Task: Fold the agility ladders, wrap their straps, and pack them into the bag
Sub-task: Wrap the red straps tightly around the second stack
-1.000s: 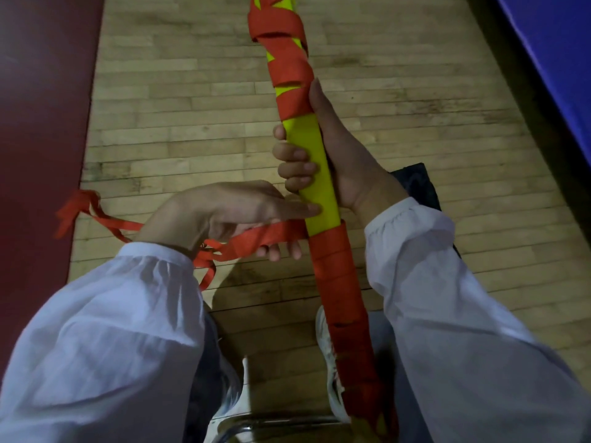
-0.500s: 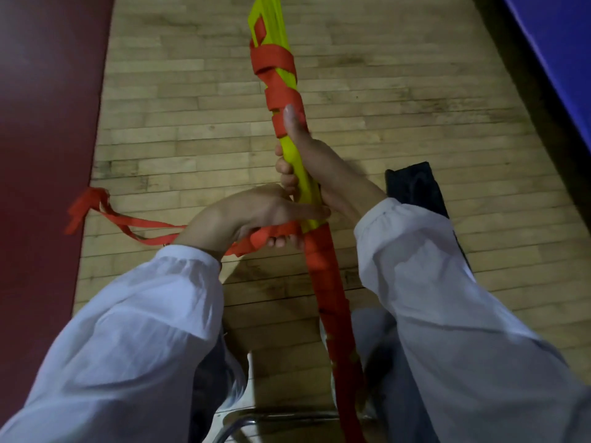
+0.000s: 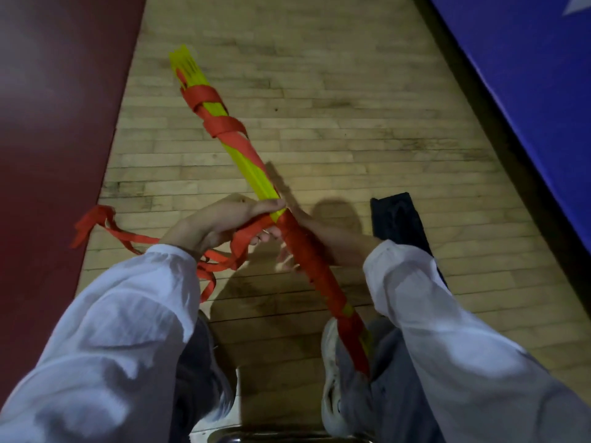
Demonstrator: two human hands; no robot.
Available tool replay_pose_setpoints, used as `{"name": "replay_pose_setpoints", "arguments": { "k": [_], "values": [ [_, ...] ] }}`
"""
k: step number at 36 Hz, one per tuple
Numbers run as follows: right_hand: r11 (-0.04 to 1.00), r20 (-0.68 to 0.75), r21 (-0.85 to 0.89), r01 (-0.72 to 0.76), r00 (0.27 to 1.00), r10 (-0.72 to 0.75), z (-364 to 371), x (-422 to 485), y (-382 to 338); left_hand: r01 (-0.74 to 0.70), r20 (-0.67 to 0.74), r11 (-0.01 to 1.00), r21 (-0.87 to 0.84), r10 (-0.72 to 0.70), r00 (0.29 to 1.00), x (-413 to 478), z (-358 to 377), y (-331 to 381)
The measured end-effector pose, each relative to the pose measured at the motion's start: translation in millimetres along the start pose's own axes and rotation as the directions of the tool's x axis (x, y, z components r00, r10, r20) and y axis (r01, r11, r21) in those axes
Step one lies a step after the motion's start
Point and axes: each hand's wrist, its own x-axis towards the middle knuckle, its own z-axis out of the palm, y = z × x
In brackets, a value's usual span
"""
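Left hand (image 3: 220, 223) pinches the red fabric strap (image 3: 134, 241) against the folded bundle of yellow plastic ladder rungs (image 3: 256, 174), tilted over the wooden floor (image 3: 351, 123). Right hand (image 3: 323, 241) curls closed around the bundle's strap-wound middle. Black bag (image 3: 399, 219) lies just right.

Under you runs a pale wooden plank floor (image 3: 335, 129); a dark flat bag (image 3: 396, 219), perhaps, lies on it beside your right sleeve.

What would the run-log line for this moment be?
stage: strap wrapping | left hand: shut on red strap | right hand: shut on folded ladder bundle | black bag: on floor, unpacked
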Motion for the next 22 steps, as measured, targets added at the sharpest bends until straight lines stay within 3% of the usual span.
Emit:
{"name": "replay_pose_setpoints", "arguments": {
  "k": [4,9,17,22],
  "values": [
    [0.997,-0.011,0.027,0.068,0.998,-0.068,10,-14,4,0.006,-0.017,0.994,-0.109,-0.008,1.0,-19,1,-9],
    [0.979,-0.163,-0.096,0.178,0.968,-0.192,21,-8,7,0.028,0.077,0.981,-0.191,-0.014,0.997,-39,-6,-24],
    [0.938,-0.335,-0.249,0.242,0.887,-0.318,24,23,-10,0.046,-0.05,0.978,-0.202,-0.057,0.997,-16,-21,-3],
    [0.909,-0.341,-0.314,0.275,0.86,-0.378,11,22,-20,0.056,-0.061,0.964,-0.259,-0.074,0.995,0,-19,6]
  ]
}}
